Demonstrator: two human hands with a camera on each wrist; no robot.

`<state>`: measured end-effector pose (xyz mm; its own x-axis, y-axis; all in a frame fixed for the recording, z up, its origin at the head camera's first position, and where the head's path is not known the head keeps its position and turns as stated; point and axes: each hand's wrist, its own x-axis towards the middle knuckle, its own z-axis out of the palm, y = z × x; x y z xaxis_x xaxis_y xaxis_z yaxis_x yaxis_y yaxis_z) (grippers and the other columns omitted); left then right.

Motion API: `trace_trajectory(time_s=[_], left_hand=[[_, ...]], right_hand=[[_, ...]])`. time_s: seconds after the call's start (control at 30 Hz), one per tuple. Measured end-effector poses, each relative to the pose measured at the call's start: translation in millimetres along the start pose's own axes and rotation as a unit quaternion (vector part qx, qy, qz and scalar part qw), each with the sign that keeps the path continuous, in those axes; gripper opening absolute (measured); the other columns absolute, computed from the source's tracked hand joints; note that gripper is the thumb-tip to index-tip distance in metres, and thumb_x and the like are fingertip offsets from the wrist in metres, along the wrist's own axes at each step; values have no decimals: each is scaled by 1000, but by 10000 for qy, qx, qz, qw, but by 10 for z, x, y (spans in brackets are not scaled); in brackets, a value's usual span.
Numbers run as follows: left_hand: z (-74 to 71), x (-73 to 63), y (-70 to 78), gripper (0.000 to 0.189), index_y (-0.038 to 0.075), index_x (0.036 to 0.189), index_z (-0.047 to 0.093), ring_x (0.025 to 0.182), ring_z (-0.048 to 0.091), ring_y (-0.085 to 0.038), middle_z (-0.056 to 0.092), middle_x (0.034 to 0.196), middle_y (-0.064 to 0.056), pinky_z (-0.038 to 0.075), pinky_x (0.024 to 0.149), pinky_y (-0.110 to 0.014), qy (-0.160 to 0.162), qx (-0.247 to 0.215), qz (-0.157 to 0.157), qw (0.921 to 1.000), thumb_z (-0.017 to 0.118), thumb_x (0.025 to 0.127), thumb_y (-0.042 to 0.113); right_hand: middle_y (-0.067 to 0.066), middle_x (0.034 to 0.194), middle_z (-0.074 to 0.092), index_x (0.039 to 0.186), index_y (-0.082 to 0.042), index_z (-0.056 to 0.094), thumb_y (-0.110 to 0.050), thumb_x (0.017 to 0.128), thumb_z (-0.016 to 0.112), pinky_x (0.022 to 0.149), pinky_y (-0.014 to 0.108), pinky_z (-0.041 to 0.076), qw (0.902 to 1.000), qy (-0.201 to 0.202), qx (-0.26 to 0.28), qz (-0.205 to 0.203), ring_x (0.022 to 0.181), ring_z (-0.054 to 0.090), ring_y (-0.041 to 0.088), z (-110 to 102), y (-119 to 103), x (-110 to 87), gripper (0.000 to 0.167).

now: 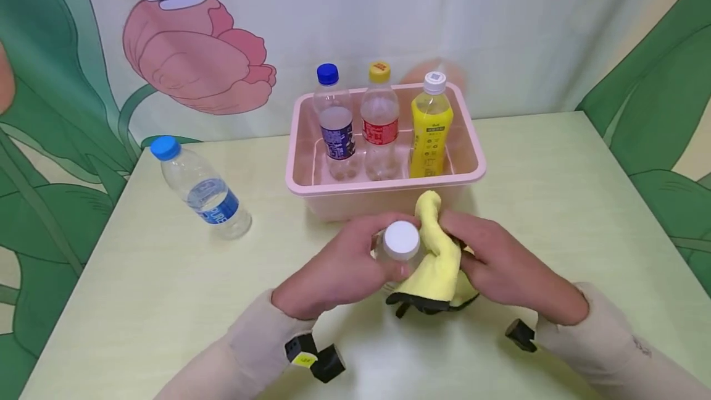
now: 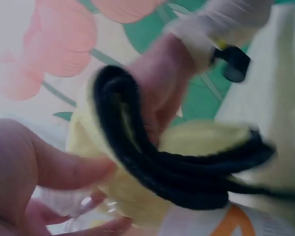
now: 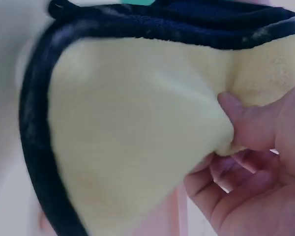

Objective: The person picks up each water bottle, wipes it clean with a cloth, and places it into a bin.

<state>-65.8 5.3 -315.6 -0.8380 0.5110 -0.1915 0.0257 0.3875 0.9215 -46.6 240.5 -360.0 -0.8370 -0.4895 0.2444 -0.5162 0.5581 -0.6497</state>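
My left hand (image 1: 358, 261) grips a clear plastic bottle with a white cap (image 1: 402, 238) near its top, in front of the pink bin. In the left wrist view part of the bottle's white and orange label (image 2: 236, 223) shows below the cloth. My right hand (image 1: 497, 258) pinches a yellow cloth with dark edging (image 1: 436, 270), bunched against the bottle's right side. The right wrist view shows the cloth (image 3: 132, 118) spread flat, with the right thumb and fingers (image 3: 250, 123) pinching its edge. Most of the bottle's body is hidden by the cloth and left hand.
A pink bin (image 1: 389, 189) at the back holds a blue-capped bottle (image 1: 337, 128), a yellow-capped bottle (image 1: 380, 125) and a yellow-labelled bottle (image 1: 430, 131). Another blue-capped water bottle (image 1: 208, 193) stands on the table (image 1: 139, 301) at left. A patterned curtain (image 1: 355, 11) hangs behind.
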Motion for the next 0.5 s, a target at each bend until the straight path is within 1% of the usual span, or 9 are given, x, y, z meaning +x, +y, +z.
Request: trace_trajectory(time_s=[0.03, 0.07, 0.13, 0.2, 0.27, 0.33, 0.37, 0.43, 0.5], left_hand=[[4, 0, 2, 50, 16, 130, 70, 118, 61, -20, 71, 126, -1, 45, 111, -46, -25, -68, 32, 10000, 82, 84, 2], [9, -2, 1, 47, 16, 129, 70, 116, 61, -20, 72, 125, -1, 47, 108, -45, 45, -35, 54, 10000, 83, 85, 4], [-6, -32, 15, 42, 15, 125, 70, 114, 63, -19, 72, 123, -1, 48, 106, -44, 198, 32, 215, 9996, 84, 86, 10], [-71, -108, 95, 42, 16, 125, 69, 115, 63, -19, 72, 124, -1, 50, 104, -43, 280, 49, 332, 9990, 84, 86, 12], [-179, -199, 232, 43, 17, 127, 68, 115, 65, -21, 70, 126, 0, 53, 101, -43, 237, 50, 438, 9987, 84, 87, 12], [-311, -274, 406, 45, 17, 130, 65, 117, 66, -24, 67, 131, -2, 57, 98, -44, 156, -47, 646, 9978, 82, 89, 9], [-378, -298, 492, 45, 15, 130, 64, 116, 67, -26, 65, 131, -4, 58, 96, -45, 129, -91, 763, 9970, 81, 89, 7], [-498, -327, 650, 45, 12, 131, 62, 116, 68, -27, 63, 131, -7, 62, 93, -45, 169, -13, 991, 9949, 79, 90, 4], [-598, -338, 779, 44, 7, 130, 61, 115, 69, -27, 64, 129, -10, 63, 93, -45, 342, 227, 1265, 9911, 78, 90, 1]], right_hand=[[-10, 86, 50, 96, -18, 52, 14, 90, 61, 71, 23, 44, 9999, 88, -19, -95, 81, 49, 7, 5, -6, 3, 33], [-10, 86, 50, 96, -18, 52, 13, 90, 60, 72, 23, 44, 9999, 83, -55, -126, 81, 49, 7, 32, 16, 0, 33], [-10, 88, 52, 97, -19, 54, 10, 93, 59, 74, 23, 45, 9999, -133, -33, 66, 83, 50, 7, 126, 107, -15, 30], [-10, 92, 58, 100, -19, 57, 9, 94, 58, 78, 23, 47, 9987, -378, 143, 318, 86, 52, 7, 224, 219, -51, 29], [-9, 98, 65, 106, -19, 61, 9, 93, 59, 82, 23, 50, 9966, -526, 398, 503, 90, 56, 7, 290, 315, -96, 32], [-5, 105, 70, 114, -18, 65, 11, 92, 59, 87, 23, 52, 9931, -534, 864, 580, 95, 59, 7, 315, 374, -120, 37], [-3, 111, 72, 121, -17, 66, 13, 91, 58, 90, 24, 53, 9903, -532, 1139, 586, 98, 61, 7, 322, 386, -122, 42], [1, 123, 72, 132, -16, 64, 14, 91, 57, 96, 23, 53, 9817, -582, 1691, 656, 106, 63, 7, 331, 379, -116, 51], [4, 123, 72, 131, -15, 65, 11, 94, 59, 97, 24, 54, 9722, -640, 2152, 671, 106, 63, 8, 326, 329, -102, 46]])
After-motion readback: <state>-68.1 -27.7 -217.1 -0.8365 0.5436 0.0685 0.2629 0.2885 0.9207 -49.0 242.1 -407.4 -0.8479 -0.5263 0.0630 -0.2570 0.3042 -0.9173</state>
